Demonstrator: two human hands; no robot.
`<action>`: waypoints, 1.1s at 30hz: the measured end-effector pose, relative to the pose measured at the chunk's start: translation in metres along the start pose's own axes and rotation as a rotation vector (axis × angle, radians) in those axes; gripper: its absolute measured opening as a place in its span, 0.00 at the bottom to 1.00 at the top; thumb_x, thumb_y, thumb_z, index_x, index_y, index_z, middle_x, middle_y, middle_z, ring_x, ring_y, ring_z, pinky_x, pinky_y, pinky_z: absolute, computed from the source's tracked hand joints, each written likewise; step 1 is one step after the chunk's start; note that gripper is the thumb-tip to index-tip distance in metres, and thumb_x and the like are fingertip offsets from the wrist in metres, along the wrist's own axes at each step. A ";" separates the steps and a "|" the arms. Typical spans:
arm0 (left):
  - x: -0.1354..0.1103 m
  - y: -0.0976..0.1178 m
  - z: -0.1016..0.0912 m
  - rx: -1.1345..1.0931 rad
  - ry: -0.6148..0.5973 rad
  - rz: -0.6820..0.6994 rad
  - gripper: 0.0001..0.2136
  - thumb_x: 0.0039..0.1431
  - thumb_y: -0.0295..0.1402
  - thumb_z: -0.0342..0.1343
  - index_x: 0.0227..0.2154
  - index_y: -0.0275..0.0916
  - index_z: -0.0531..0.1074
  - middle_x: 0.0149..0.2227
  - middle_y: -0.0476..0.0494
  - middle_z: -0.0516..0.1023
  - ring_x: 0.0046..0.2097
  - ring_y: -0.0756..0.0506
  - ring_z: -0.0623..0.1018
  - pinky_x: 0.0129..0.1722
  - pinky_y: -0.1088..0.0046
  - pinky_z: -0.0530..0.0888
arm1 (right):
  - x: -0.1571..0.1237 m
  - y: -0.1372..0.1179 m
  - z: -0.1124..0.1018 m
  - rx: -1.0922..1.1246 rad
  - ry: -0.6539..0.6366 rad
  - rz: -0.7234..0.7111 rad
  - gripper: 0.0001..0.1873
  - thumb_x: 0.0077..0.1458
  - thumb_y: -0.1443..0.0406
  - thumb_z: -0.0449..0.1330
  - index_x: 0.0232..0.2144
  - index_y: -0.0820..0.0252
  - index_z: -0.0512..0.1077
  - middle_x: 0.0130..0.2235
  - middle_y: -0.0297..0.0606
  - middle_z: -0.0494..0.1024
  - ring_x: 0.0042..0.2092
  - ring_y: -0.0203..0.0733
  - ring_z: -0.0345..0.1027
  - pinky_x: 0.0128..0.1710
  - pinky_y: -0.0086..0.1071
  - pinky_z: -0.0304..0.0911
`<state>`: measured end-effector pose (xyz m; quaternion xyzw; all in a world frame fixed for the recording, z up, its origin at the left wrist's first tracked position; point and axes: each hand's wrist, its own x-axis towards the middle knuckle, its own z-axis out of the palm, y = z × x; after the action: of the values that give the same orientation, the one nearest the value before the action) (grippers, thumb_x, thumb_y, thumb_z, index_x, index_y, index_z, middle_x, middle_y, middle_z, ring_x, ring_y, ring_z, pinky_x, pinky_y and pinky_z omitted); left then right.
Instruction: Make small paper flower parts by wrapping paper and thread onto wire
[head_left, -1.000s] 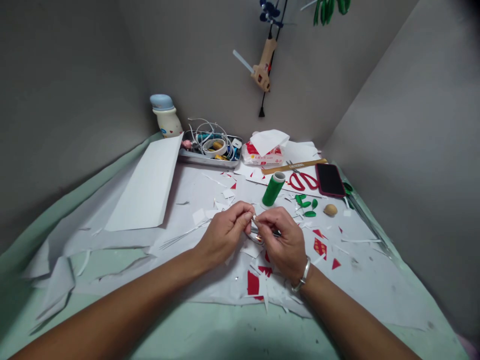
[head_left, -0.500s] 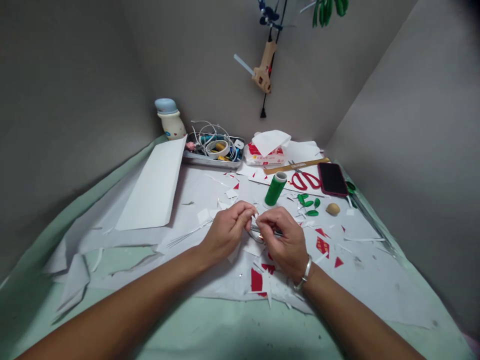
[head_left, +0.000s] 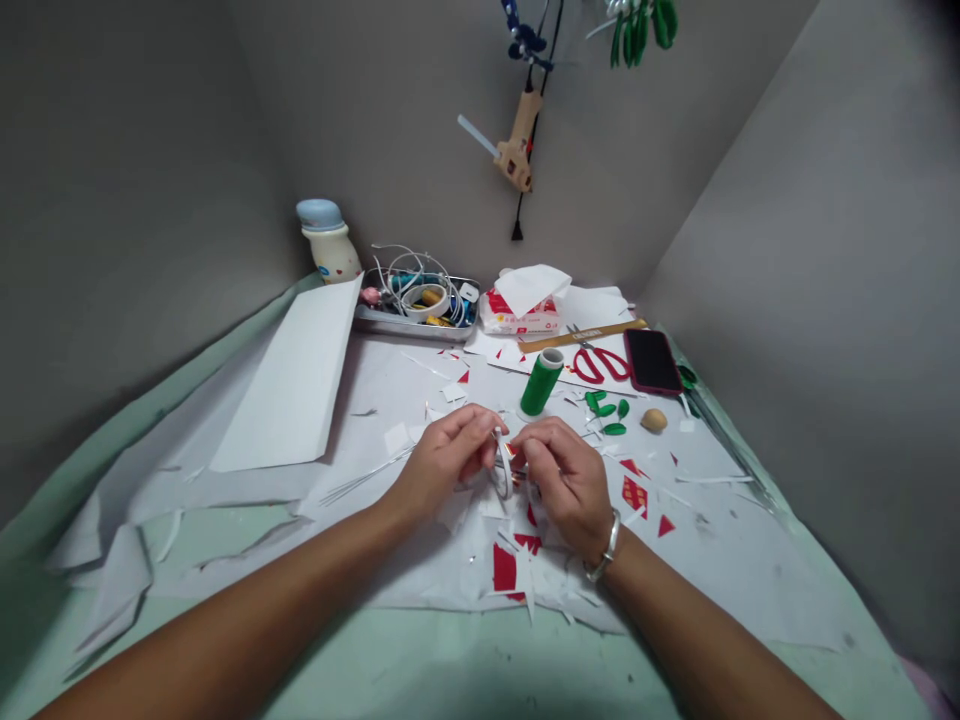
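Observation:
My left hand [head_left: 452,458] pinches a narrow white strip [head_left: 505,472], which curves down in a loop between my hands. Close on its right, my right hand [head_left: 568,478] has thumb and forefinger pressed together by the strip; what lies in that pinch is too small to make out. A bracelet [head_left: 604,546] circles the right wrist. Just beyond the hands stands a spool of green thread [head_left: 541,384]. Thin wires [head_left: 367,474] lie to the left of my left hand. Below my fingers are red paper scraps [head_left: 505,568] and white slivers.
Green leaf-shaped pieces [head_left: 613,429], a round brown object [head_left: 654,420], red-handled scissors [head_left: 589,366] and a phone [head_left: 653,361] lie to the right. Behind are a ruler [head_left: 581,336], a tissue pack [head_left: 517,314] and a metal tray [head_left: 420,325]. A glue gun [head_left: 516,152] hangs above.
The white strip now shows as a loop between my hands, where before it was mostly hidden by the fingers. My fingertips have shifted slightly, and the whole view has moved a little.

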<state>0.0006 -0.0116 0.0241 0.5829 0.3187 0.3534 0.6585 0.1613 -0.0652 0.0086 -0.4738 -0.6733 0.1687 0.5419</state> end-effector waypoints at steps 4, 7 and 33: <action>0.002 0.001 -0.002 -0.019 0.018 -0.016 0.12 0.61 0.44 0.53 0.33 0.38 0.70 0.21 0.52 0.66 0.21 0.53 0.58 0.21 0.74 0.51 | 0.002 0.005 0.001 0.039 0.073 0.185 0.07 0.57 0.66 0.58 0.40 0.57 0.69 0.37 0.36 0.73 0.30 0.35 0.67 0.30 0.31 0.64; 0.002 0.003 -0.002 -0.009 0.020 -0.028 0.11 0.59 0.41 0.57 0.32 0.38 0.69 0.20 0.53 0.65 0.21 0.54 0.58 0.21 0.75 0.52 | 0.002 0.008 0.003 0.215 -0.039 0.281 0.20 0.55 0.67 0.57 0.51 0.55 0.65 0.47 0.40 0.73 0.27 0.32 0.67 0.28 0.30 0.66; 0.004 0.001 -0.006 -0.088 -0.094 -0.158 0.10 0.53 0.40 0.61 0.30 0.39 0.71 0.21 0.50 0.65 0.20 0.55 0.55 0.20 0.73 0.48 | 0.022 -0.010 -0.060 -0.571 -0.403 0.109 0.05 0.52 0.69 0.61 0.33 0.55 0.74 0.33 0.35 0.76 0.33 0.40 0.69 0.33 0.33 0.61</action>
<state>-0.0026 -0.0047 0.0245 0.5425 0.3167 0.2864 0.7234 0.2110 -0.0691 0.0494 -0.5986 -0.7605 0.0927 0.2340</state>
